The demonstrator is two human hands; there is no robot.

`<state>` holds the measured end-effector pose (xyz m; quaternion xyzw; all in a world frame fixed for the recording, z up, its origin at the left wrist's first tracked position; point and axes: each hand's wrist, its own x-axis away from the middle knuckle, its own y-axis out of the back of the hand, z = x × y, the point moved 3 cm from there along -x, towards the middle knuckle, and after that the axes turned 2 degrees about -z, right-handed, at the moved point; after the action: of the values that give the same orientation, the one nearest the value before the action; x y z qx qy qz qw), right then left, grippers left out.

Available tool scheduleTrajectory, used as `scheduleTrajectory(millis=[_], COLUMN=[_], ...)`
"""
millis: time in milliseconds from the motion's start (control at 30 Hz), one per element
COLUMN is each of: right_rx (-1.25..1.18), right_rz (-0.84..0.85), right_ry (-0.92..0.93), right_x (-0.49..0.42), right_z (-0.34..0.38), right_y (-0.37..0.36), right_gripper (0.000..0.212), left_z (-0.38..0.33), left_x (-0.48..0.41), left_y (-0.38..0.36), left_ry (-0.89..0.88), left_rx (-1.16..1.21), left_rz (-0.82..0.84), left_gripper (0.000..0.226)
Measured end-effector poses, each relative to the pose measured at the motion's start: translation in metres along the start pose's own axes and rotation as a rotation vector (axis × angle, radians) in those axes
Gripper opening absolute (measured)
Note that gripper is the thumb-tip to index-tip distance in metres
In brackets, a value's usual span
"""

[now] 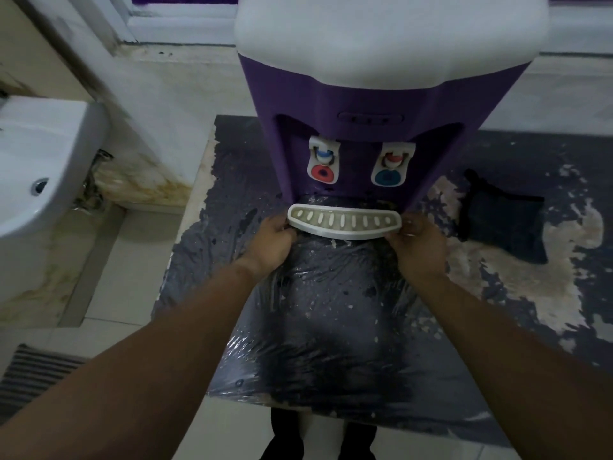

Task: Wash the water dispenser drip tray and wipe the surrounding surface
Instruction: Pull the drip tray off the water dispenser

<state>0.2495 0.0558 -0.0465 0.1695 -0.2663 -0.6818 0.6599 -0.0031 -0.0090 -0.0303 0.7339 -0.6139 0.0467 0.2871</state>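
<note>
A purple and white water dispenser [358,104] stands at the back of a worn dark counter [331,327]. Its white slotted drip tray [345,222] sits at the dispenser's foot, below the two taps. My left hand [270,242] grips the tray's left end. My right hand [419,244] grips its right end. Both forearms reach in from the bottom of the view. The tray's back edge is at the dispenser's base; whether it is still seated there is unclear.
A dark folded cloth [504,220] lies on the counter right of the dispenser. A white washbasin [36,167] hangs at the left, over a tiled floor. A striped mat [30,376] lies at lower left. The counter's covering is peeling and wet-looking.
</note>
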Motion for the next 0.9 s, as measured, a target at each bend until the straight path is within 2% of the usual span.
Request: scheduleTrajectory(millis=[200,333,433,600,800,900], right_rx=[-0.125,-0.190,-0.228,-0.237,-0.304,-0.322], right_rz=[-0.008,0.026,0.065,0.138,0.179,0.186], right_ry=[0.022,0.126,0.212,0.328,0.397,0.419], right_x=[0.019,0.035,0.048,0.075,0.105,0.124], right_z=[0.018,0.036,0.054,0.103,0.167,0.198], right_y=[0.015,0.028,0.040,0.058,0.062,0.053], right_gripper=[0.024,0.024,0.023,0.034,0.023,0.025], left_z=[-0.002,-0.008,-0.019,-0.041,-0.060,-0.067], left_x=[0.035,0.066,0.093,0.143,0.195,0.217], left_y=[0.014,0.028,0.042,0.079,0.131,0.164], left_ry=[-0.027,-0.037,-0.130,-0.208,-0.266,-0.276], left_rx=[0.068,0.172,0.216,0.257,0.293,0.319], left_rz=[-0.071,-0.140,-0.175,-0.296,-0.330,-0.334], left_gripper=[0.042,0.052,0.058,0.057,0.054,0.065])
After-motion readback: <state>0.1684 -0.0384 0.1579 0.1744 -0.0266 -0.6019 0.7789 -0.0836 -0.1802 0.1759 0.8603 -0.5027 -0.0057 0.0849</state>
